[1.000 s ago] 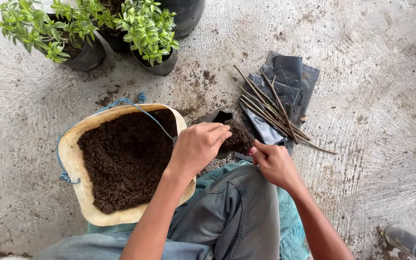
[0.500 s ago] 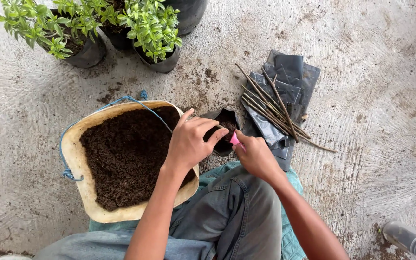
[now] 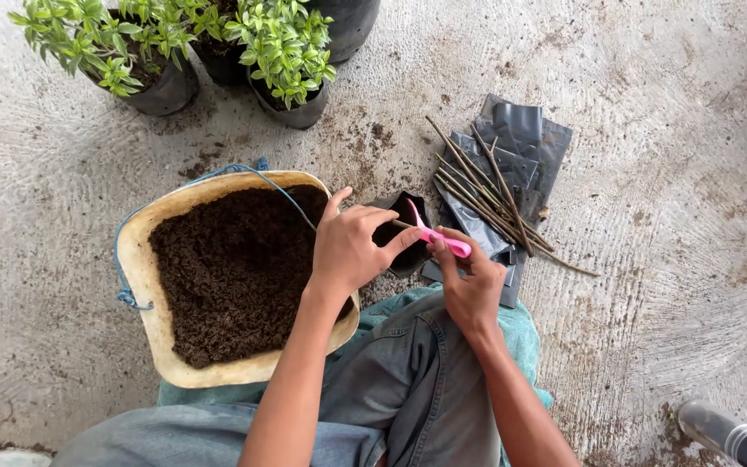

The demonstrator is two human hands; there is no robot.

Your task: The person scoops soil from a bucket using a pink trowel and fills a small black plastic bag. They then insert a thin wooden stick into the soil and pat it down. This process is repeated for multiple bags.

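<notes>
Hands (image 3: 469, 281) now meet over black bag (image 3: 408, 233) (mostly hidden); pink tool (image 3: 443, 240) half-covered.

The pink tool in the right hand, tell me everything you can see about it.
The pink tool is small, slim and looks like plastic, with two pink arms that meet near the right hand, whose fingers grip it. It lies tilted, tip pointing up-left toward a thin brown stick beside the left hand. Whether it has a blade is unclear.
</notes>
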